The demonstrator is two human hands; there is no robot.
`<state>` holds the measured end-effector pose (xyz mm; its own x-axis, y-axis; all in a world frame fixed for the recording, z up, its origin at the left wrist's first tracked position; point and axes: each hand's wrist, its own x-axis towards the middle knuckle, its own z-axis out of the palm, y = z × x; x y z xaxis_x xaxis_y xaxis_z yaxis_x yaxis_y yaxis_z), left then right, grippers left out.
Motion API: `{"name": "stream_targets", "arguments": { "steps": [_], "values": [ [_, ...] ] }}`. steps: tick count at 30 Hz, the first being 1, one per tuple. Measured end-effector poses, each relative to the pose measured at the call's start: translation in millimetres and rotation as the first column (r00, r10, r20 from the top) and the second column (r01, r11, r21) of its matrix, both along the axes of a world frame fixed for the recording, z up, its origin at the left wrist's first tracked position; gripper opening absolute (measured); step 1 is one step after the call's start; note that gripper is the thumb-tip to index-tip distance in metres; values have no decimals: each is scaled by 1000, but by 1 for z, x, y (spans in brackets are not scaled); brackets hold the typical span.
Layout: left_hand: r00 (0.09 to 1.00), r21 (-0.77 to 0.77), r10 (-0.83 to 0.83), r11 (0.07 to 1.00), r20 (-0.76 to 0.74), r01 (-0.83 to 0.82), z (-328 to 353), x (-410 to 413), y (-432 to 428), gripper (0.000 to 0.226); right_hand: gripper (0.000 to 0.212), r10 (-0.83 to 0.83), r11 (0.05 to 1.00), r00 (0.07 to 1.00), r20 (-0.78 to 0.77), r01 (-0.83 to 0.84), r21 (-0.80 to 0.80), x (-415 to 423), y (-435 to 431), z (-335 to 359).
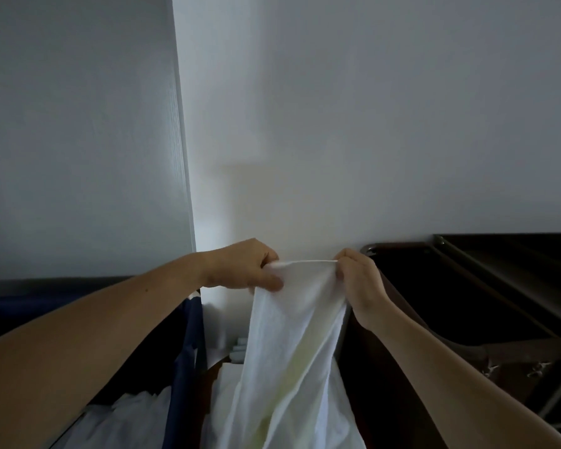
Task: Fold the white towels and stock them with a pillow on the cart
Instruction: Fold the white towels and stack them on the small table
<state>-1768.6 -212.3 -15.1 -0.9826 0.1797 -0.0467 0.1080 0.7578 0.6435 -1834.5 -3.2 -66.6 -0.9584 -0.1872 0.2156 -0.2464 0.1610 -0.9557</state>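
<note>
A white towel [289,351] hangs down from both my hands in the middle of the view, its lower end running out of frame. My left hand [243,265] grips the towel's top edge at the left. My right hand [360,283] pinches the same edge at the right, so a short stretch of hem is taut between them. The dark cart [450,286] stands at the right, its top tray behind my right hand. No pillow is in sight.
A dark blue fabric bag [191,338] holding white linen [133,416] hangs at the lower left. A plain white wall [337,124] fills the background, with a wall corner at the left. The cart's metal frame [499,277] runs along the right.
</note>
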Motion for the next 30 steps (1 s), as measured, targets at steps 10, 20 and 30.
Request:
{"name": "stream_targets", "arguments": {
  "steps": [10, 20, 30],
  "values": [
    [987, 482, 78, 876, -144, 1, -2, -8, 5, 9, 17, 216, 961, 975, -58, -202, 188, 8, 5, 7],
    [999, 674, -42, 738, 5, 28, -10, -10, 16, 26, 25, 275, 922, 946, -171, -209, 325, 11, 3, 9],
    [979, 891, -155, 451, 132, -49, -38, -14, 17, 33, 18, 168, 971, 957, -235, -119, 208, 14, -16, -6]
  ]
}}
